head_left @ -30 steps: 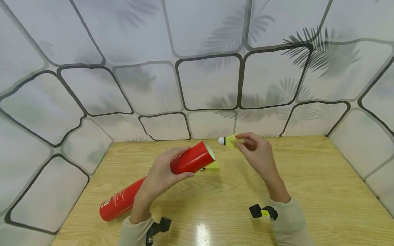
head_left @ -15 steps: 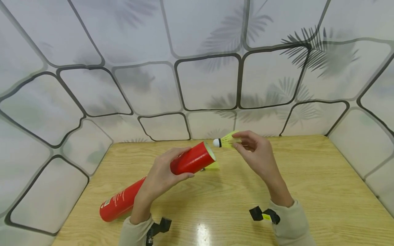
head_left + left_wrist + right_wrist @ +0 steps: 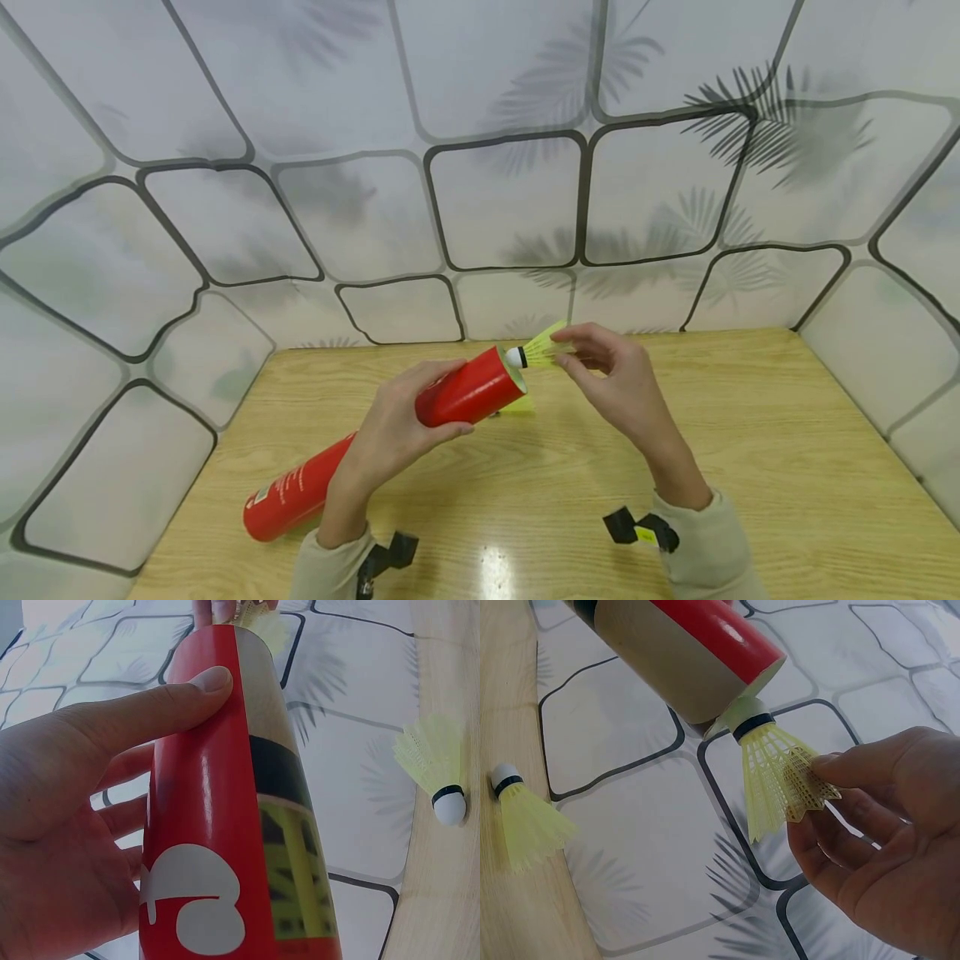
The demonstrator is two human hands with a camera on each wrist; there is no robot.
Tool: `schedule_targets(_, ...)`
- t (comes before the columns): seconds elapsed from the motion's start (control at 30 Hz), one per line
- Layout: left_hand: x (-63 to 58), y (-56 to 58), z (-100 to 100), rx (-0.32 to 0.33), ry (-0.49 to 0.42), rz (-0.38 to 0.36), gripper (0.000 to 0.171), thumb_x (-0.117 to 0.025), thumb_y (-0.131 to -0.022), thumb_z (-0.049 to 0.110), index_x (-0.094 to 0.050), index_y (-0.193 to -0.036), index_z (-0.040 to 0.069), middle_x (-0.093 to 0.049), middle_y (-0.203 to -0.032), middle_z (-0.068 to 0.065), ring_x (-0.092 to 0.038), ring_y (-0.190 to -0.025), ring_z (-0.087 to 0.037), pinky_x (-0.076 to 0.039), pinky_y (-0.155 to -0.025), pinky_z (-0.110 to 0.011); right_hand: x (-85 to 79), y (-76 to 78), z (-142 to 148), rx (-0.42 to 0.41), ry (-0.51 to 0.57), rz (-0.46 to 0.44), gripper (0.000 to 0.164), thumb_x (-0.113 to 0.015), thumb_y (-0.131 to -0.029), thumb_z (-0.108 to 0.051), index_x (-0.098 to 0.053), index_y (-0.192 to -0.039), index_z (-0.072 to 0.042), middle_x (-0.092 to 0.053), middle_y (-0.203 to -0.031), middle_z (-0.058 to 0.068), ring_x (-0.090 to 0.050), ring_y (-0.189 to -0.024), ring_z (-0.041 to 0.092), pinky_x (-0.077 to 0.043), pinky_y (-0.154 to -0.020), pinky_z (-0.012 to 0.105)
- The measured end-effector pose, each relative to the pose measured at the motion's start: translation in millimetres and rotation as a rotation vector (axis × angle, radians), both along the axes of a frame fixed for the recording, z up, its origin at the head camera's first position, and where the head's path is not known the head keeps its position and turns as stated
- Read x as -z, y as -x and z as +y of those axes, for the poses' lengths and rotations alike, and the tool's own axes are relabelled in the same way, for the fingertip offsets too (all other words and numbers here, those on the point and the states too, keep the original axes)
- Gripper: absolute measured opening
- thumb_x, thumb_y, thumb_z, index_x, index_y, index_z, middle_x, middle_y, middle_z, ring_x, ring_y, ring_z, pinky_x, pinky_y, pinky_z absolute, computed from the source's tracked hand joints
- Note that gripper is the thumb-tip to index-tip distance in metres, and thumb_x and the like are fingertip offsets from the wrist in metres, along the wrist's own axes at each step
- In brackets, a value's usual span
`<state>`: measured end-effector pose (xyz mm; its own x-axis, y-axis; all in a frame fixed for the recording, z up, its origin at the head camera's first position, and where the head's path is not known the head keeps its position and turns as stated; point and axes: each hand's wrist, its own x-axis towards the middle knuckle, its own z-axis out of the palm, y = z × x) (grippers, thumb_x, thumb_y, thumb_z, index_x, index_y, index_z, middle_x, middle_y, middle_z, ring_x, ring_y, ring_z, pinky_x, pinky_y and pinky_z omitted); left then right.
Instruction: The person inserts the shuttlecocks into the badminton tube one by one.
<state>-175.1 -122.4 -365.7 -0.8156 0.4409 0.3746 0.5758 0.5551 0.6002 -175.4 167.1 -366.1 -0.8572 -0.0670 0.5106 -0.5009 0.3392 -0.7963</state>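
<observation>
My left hand (image 3: 397, 417) grips a red shuttlecock tube (image 3: 472, 387), tilted with its mouth up toward the right. Between the thumb and fingers of my right hand (image 3: 618, 375) is the skirt of a yellow shuttlecock (image 3: 542, 346). Its white cork (image 3: 742, 711) is at the tube's mouth, tip just inside the rim. In the left wrist view, a clear strip along the tube (image 3: 217, 787) shows a dark band and yellow further down. A second yellow shuttlecock (image 3: 529, 817) lies on the table, mostly hidden behind the tube in the head view.
Another red tube (image 3: 296, 492) lies on the wooden table (image 3: 562, 525) at the left, partly behind my left forearm. A patterned backdrop (image 3: 510, 200) rises along the table's back and sides. Black wrist mounts (image 3: 641, 527) sit at both sleeves.
My right hand has moved left and slightly down with the shuttlecock, bringing its cork from apart to the tube's mouth. The left hand and tube have stayed nearly still.
</observation>
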Motion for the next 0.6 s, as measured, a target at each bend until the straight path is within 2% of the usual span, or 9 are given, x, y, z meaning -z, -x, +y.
schedule_targets(0.27,-0.6,-0.8,0.7,-0.002,0.0,-0.007,0.074,-0.093,-0.077,0.015,-0.059,-0.143,0.016,-0.065,-0.131,-0.002,-0.063,-0.111,-0.023,-0.058,-0.085,-0.042,-3.2,-3.0,-4.7,-0.016,-0.006,-0.028,0.02,-0.073,-0.093,0.001,-0.074,-0.112,-0.007,-0.077,-0.102,0.003,-0.073,-0.09,0.016,-0.058,-0.081,0.027)
schedule_targets(0.6,0.0,-0.7,1.8,0.003,-0.004,-0.008,0.073,-0.092,-0.077,0.015,-0.06,-0.142,0.016,-0.065,-0.131,-0.002,-0.063,-0.111,-0.023,-0.058,-0.084,-0.041,-2.2,-3.4,-10.2,-0.046,-0.009,-0.03,0.021,-0.074,-0.092,0.001,-0.073,-0.112,-0.007,-0.077,-0.102,0.004,-0.072,-0.089,0.017,-0.058,-0.08,0.027)
